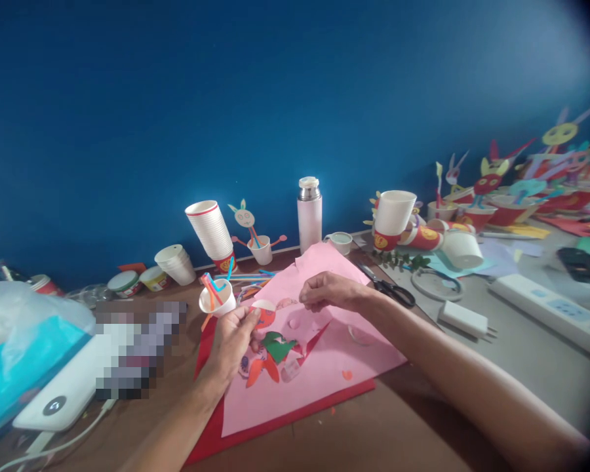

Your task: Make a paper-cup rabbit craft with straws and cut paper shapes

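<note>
Head view: both hands [233,337] pinching.

A deep blue, matte painted wall [285,92] fills the far side of the scene, lit softly and evenly. Against it runs a brown wooden surface [373,439], which turns to a grey surface [531,354] at right.

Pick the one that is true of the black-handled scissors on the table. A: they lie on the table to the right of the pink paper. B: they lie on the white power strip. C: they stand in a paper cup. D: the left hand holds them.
A: the scissors lie flat on the table just right of the pink paper, beyond the right hand; neither hand touches them.
</note>
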A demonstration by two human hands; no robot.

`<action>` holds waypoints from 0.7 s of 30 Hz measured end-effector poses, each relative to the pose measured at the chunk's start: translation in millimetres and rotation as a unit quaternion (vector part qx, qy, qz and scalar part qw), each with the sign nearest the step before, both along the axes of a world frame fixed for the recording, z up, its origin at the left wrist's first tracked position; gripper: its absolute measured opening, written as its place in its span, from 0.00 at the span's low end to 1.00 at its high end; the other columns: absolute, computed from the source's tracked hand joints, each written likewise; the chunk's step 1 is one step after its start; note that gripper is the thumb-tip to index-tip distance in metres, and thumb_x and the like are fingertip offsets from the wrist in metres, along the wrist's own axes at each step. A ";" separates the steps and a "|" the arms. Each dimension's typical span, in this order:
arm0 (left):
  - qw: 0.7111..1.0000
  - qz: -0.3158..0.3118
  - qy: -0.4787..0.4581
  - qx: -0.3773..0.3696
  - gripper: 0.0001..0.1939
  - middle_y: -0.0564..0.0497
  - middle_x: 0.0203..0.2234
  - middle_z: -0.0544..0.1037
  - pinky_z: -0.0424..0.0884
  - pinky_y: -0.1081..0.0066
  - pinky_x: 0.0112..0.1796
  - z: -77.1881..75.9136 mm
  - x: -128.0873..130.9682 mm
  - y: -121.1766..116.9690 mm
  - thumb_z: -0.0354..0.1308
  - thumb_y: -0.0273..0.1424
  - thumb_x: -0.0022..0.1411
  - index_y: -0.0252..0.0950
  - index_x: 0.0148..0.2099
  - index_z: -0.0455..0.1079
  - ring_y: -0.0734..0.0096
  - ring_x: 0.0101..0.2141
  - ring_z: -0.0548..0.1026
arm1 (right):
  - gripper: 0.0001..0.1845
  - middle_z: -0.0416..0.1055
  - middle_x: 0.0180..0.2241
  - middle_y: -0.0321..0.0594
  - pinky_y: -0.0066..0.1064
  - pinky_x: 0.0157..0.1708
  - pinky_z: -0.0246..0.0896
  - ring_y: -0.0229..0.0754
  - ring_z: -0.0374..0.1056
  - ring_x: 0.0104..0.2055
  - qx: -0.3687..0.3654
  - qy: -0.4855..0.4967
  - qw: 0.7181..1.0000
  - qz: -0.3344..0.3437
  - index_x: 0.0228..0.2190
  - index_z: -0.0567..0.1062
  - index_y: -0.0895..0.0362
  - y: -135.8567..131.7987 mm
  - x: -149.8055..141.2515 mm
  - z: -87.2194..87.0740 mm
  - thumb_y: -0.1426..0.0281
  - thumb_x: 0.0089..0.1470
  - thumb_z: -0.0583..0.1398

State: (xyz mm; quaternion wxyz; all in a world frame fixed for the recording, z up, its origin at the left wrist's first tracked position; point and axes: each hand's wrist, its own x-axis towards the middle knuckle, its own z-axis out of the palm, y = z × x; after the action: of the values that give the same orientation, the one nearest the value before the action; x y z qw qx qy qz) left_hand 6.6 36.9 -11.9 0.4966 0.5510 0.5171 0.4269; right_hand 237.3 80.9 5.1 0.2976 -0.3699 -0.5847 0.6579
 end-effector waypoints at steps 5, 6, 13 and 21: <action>1.000 -0.014 -0.016 -0.011 0.14 0.58 0.13 0.66 0.59 0.79 0.14 -2.7 -0.3 1.6 0.54 0.41 0.52 0.34 0.26 0.64 0.81 0.12 0.63 | 0.08 0.70 0.20 0.36 0.25 0.25 0.58 0.31 0.63 0.21 0.004 -0.027 1.000 0.006 0.22 0.73 0.62 6.0 8.4 -0.9 0.69 0.38 0.63; 1.000 -0.014 -0.018 -0.013 0.14 0.58 0.13 0.66 0.58 0.79 0.14 -1.9 -0.7 1.7 0.54 0.41 0.52 0.34 0.26 0.64 0.81 0.12 0.62 | 0.09 0.70 0.20 0.36 0.25 0.25 0.58 0.31 0.64 0.22 0.006 -0.031 0.999 0.004 0.22 0.73 0.62 7.4 11.1 -0.8 0.69 0.38 0.63; 0.989 -0.083 -0.014 -0.124 0.12 0.56 0.15 0.69 0.57 0.79 0.15 3.0 -4.7 1.7 0.55 0.39 0.51 0.34 0.30 0.67 0.80 0.12 0.64 | 0.10 0.68 0.20 0.35 0.24 0.24 0.56 0.30 0.62 0.22 0.056 -0.025 0.996 -0.059 0.22 0.71 0.62 17.4 32.8 2.3 0.67 0.40 0.63; 0.961 -0.085 0.246 0.096 0.10 0.55 0.16 0.69 0.58 0.74 0.23 8.6 -3.1 1.7 0.50 0.29 0.50 0.36 0.19 0.68 0.75 0.19 0.65 | 0.10 0.67 0.23 0.36 0.24 0.25 0.56 0.31 0.62 0.23 0.062 0.016 0.998 -0.007 0.25 0.71 0.62 10.5 14.3 0.5 0.66 0.44 0.61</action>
State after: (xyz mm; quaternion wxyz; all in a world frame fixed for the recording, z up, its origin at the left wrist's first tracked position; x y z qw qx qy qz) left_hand 3.5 38.6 -3.3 0.3333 0.7261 0.5313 0.2816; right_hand 251.6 91.4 5.7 0.3338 -0.3443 -0.6172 0.6238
